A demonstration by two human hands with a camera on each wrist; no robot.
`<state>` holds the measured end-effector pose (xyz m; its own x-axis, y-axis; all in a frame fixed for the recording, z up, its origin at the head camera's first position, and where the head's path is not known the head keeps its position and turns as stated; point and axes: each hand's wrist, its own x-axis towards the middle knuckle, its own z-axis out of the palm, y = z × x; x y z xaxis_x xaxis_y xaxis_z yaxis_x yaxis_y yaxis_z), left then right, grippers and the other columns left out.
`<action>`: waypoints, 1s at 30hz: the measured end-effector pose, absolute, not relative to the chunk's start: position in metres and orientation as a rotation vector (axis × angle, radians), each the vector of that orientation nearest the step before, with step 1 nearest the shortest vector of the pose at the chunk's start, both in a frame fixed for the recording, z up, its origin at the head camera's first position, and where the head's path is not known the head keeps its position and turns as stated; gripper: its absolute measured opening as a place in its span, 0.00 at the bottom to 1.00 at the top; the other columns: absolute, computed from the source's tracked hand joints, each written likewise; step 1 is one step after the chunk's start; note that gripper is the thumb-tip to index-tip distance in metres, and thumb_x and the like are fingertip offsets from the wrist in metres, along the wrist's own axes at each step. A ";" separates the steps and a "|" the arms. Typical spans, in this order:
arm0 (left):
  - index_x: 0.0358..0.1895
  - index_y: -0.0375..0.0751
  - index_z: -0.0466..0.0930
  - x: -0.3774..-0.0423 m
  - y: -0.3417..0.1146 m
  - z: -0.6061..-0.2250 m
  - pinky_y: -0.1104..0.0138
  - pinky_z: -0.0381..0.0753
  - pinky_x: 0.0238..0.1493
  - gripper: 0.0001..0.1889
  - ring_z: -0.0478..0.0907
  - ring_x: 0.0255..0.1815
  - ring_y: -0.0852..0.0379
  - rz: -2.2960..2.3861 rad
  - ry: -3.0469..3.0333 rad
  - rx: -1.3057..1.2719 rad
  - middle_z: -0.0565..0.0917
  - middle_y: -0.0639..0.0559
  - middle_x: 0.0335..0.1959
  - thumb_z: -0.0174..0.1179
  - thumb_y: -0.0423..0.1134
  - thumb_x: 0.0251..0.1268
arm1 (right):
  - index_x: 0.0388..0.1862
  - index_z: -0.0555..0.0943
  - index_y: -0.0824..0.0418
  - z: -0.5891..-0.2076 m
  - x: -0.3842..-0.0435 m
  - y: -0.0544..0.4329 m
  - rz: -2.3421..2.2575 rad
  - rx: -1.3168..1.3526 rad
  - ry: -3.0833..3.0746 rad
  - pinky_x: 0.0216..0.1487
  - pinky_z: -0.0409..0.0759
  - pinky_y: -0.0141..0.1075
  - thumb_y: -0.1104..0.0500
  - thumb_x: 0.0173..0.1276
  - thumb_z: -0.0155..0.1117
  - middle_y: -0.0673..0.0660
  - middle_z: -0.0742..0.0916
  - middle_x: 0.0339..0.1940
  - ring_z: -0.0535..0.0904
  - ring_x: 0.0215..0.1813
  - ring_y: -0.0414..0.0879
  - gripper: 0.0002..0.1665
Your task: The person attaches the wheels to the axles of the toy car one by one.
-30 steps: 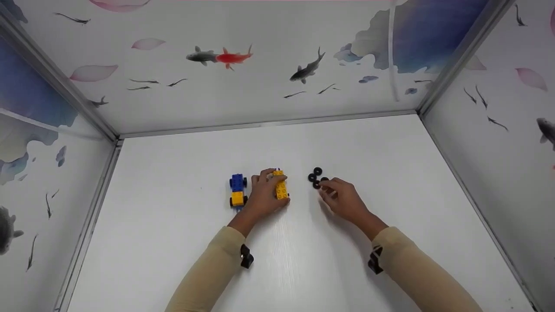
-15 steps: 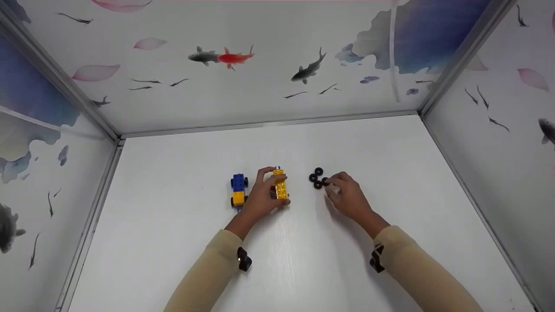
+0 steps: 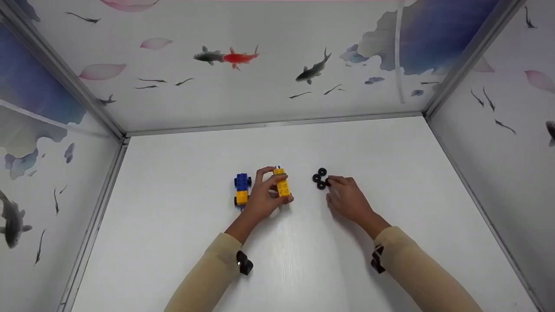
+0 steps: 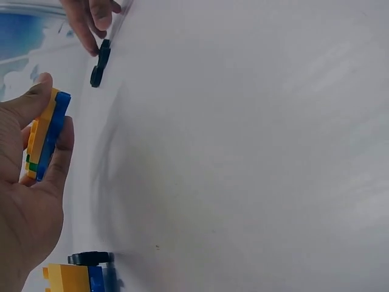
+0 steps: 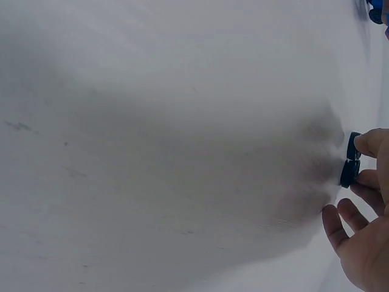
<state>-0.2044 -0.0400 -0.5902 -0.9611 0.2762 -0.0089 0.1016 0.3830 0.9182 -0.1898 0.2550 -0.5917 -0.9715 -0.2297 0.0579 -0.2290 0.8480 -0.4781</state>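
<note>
My left hand (image 3: 262, 197) grips a toy car body (image 3: 282, 185) of yellow studded bricks, its thumb and fingers curled around the ends. In the left wrist view the car body (image 4: 47, 135) shows a blue base and a bit of green. My right hand (image 3: 350, 200) is at a cluster of small black toy wheels (image 3: 321, 185), an index fingertip on the nearest one and the thumb apart from it. Up close in the right wrist view, fingers of the right hand (image 5: 368, 243) overlap two wheels (image 5: 349, 173) standing side by side.
A wheeled blue and yellow toy car (image 3: 241, 189) stands left of my left hand. The white table (image 3: 186, 242) is enclosed by white panels (image 3: 269, 99) printed with fish and petals, with grey metal edging along its back and sides.
My left hand has raised and tilted the car body slightly. The right fingertips have shifted to the rightmost wheel. The whole head view has drifted a little.
</note>
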 end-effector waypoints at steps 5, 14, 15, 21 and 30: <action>0.74 0.54 0.83 -0.202 -0.040 -0.588 0.69 0.91 0.58 0.30 0.84 0.58 0.52 1.695 2.441 0.347 0.58 0.53 0.86 0.79 0.40 0.69 | 0.73 0.80 0.73 -0.592 -0.189 0.257 -0.781 -0.382 3.022 0.76 0.80 0.62 0.61 0.79 0.70 0.68 0.82 0.77 0.77 0.74 0.70 0.29; 0.72 0.46 0.83 -0.198 -0.042 -0.587 0.65 0.91 0.61 0.26 0.84 0.58 0.50 1.721 2.454 0.367 0.59 0.51 0.86 0.75 0.36 0.74 | 0.59 0.89 0.71 -0.593 -0.191 0.261 -0.800 -0.349 3.088 0.64 0.86 0.63 0.64 0.77 0.72 0.65 0.88 0.65 0.82 0.65 0.67 0.17; 0.72 0.45 0.84 -0.198 -0.042 -0.587 0.65 0.91 0.60 0.25 0.85 0.57 0.50 1.727 2.455 0.376 0.60 0.50 0.86 0.74 0.35 0.74 | 0.58 0.89 0.71 -0.594 -0.190 0.261 -0.804 -0.353 3.090 0.64 0.86 0.61 0.65 0.76 0.72 0.65 0.88 0.64 0.83 0.64 0.66 0.15; 0.67 0.47 0.87 -0.195 -0.045 -0.588 0.62 0.92 0.58 0.19 0.86 0.57 0.48 1.742 2.455 0.359 0.60 0.47 0.85 0.70 0.33 0.78 | 0.54 0.91 0.71 -0.595 -0.190 0.264 -0.858 -0.325 3.063 0.68 0.86 0.55 0.68 0.73 0.73 0.64 0.90 0.61 0.85 0.64 0.63 0.13; 0.69 0.57 0.86 -0.191 -0.045 -0.584 0.58 0.89 0.66 0.20 0.84 0.63 0.48 1.671 2.462 0.253 0.75 0.48 0.76 0.70 0.36 0.79 | 0.49 0.91 0.68 -0.593 -0.190 0.265 -0.946 -0.293 3.030 0.67 0.86 0.56 0.70 0.73 0.73 0.63 0.91 0.56 0.85 0.62 0.63 0.08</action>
